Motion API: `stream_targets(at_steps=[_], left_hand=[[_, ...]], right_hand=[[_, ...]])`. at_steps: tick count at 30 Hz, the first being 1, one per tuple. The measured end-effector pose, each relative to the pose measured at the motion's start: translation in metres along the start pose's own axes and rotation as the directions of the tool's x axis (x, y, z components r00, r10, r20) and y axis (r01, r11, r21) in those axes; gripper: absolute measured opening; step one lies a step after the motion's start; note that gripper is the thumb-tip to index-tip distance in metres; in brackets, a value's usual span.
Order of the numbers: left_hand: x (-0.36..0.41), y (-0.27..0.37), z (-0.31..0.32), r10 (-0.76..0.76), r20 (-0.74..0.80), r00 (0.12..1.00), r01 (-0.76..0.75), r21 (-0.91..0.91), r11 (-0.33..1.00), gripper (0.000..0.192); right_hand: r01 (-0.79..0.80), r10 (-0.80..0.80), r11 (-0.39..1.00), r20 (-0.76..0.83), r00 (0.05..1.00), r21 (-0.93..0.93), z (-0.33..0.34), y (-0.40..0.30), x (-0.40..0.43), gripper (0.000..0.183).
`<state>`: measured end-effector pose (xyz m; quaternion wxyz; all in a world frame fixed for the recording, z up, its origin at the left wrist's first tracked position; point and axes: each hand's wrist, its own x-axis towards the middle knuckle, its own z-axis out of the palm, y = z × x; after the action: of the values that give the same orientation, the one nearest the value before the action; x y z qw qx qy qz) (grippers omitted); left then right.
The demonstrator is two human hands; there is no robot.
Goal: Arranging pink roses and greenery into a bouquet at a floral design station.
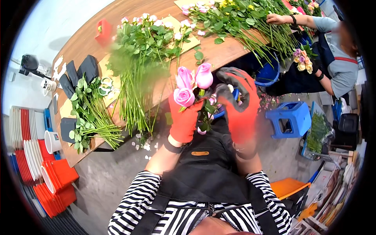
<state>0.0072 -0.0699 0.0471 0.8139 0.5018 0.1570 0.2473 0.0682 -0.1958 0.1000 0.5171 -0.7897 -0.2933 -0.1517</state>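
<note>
My left hand [185,120], in a red work glove, is closed around several pink roses [184,97] below their blooms. Two of the blooms are tall buds; the nearest is more open. Green leaves [209,109] hang beside the hand, over the black apron. Just right of the roses is my right hand [239,102], in a red glove with dark-coated fingers. Its fingers curl with a gap between them and the thumb, and petals and blue plastic show through the gap. I see nothing clearly gripped there.
The wooden table [141,8] bears pale pink roses [152,32], leafy cut stems [97,114] and scissors [106,86]. A blue bucket [268,72] stands under its edge, a blue stool [289,120] to the right. A co-worker [342,64] handles flowers at upper right. Orange-red buckets [60,176] stand at left.
</note>
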Motion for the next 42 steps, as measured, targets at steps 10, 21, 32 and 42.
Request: stream_targets(at_steps=[10, 21, 32, 42], left_hand=[[-0.007, -0.006, 0.0, -0.08, -0.013, 0.997, 0.079, -0.058, 0.995, 0.041], [-0.006, -0.012, -0.006, -0.011, 0.029, 1.0, 0.009, 0.054, 0.998, 0.058], [-0.011, -0.028, -0.01, 0.085, -0.034, 0.996, -0.076, 0.21, 0.975, 0.055], [-0.002, -0.011, -0.001, -0.009, -0.09, 0.996, 0.003, -0.073, 0.997, 0.035]], right_hand=[[-0.418, 0.54, 0.58, 0.055, 0.84, 0.7, 0.024, -0.019, -0.009, 0.031], [-0.11, 0.159, 0.958, -0.172, 0.972, 0.264, 0.008, -0.019, 0.002, 0.032], [0.037, -0.004, 0.992, -0.26, 0.966, 0.12, 0.032, -0.005, -0.007, 0.028], [-0.172, 0.306, 0.842, -0.19, 0.933, 0.511, 0.014, -0.009, -0.004, 0.035]])
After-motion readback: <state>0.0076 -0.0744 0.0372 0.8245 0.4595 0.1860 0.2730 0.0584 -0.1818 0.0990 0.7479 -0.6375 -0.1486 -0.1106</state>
